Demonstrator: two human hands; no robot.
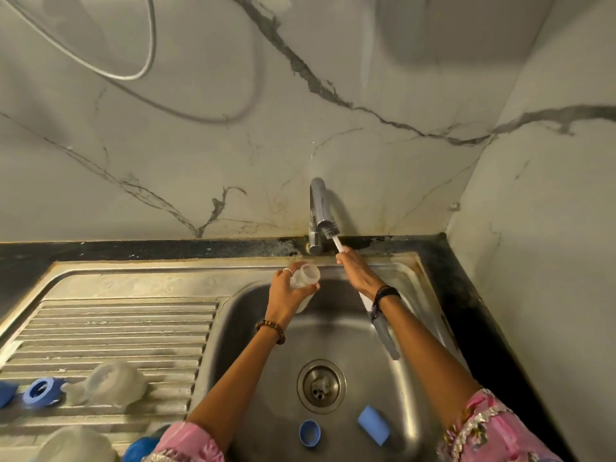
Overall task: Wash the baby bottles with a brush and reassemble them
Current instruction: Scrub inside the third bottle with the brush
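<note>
My left hand (289,288) grips a clear baby bottle (305,276) over the far side of the steel sink (333,328), its open mouth turned up toward the tap. My right hand (355,268) holds a bottle brush (330,232) by its white handle, with the dark bristle head raised right under the tap spout (319,208). Whether water runs I cannot tell. In the basin lie a blue ring (310,433) and a blue cap (373,425). On the draining board lie a clear bottle (110,385) on its side and a blue collar (41,393).
Another clear bottle (75,445) and blue parts (140,450) sit at the bottom left edge. The drain (320,385) is in the basin's middle. A marble wall stands close behind the tap, with a side wall on the right. A hose (146,45) hangs at top left.
</note>
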